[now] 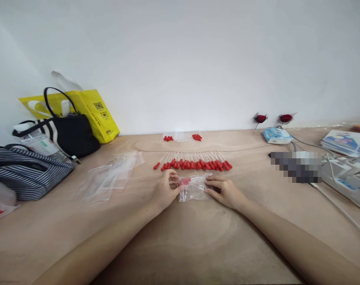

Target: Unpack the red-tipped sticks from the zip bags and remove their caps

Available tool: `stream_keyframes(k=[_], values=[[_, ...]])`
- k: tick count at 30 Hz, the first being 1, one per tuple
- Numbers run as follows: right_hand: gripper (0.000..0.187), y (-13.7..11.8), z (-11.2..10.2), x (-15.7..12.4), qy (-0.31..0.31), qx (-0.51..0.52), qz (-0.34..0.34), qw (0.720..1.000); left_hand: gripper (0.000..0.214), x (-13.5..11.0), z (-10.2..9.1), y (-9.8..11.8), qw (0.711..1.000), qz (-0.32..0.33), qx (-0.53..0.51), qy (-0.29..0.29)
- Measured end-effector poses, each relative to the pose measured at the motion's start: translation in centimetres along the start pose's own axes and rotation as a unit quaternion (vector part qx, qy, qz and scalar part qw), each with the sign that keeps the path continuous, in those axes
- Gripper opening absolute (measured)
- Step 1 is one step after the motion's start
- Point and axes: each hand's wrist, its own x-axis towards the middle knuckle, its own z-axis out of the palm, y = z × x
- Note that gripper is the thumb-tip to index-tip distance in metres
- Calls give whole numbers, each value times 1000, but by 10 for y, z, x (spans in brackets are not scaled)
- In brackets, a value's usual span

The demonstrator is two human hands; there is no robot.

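Note:
A small clear plastic zip bag (196, 190) lies flat between my two hands at the middle of the table, with some red tips (184, 181) at its left end. My left hand (165, 189) is closed on that end of the bag. At the opposite end my right hand (226, 192) grips the bag's edge between thumb and fingers. Just beyond stretches a row of red-tipped sticks (194, 164), thin pale stems pointing away from me. Farther back, near the wall, another clear bag (181, 136) has red tips showing at both ends.
A loose pile of clear zip bags (114, 172) lies left of my hands. A striped bag (31, 174), black handbag (76, 134) and yellow bag (93, 114) stand far left. On the right are a tissue pack (277, 135), a white power strip (346, 176) with cables, and cards (344, 142).

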Motion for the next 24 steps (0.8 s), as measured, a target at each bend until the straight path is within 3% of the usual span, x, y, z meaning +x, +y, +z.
stream_keyframes(k=[4,9,11,15,17,19,21,24], values=[[29,-2,-2,1,8,2,-8,1000,46,0,-2,3,997,25,46,-58],[28,-2,-3,1,6,-2,-19,1000,33,1,2,3,994,13,89,57],[28,-2,-2,0,4,-5,-19,1000,25,1,1,3,992,29,109,61],[29,-1,-2,0,5,-6,-13,1000,20,2,-5,4,989,133,61,23],[29,-1,-2,0,5,-6,-16,1000,12,3,-8,5,981,189,23,-24],[28,-1,-1,0,5,-5,-22,1000,21,4,-9,6,970,228,7,-85],[28,0,-2,0,6,-6,-26,1000,30,7,-8,7,961,237,19,-139],[28,0,-2,0,3,-6,-31,999,36,9,-5,10,960,209,71,-173]])
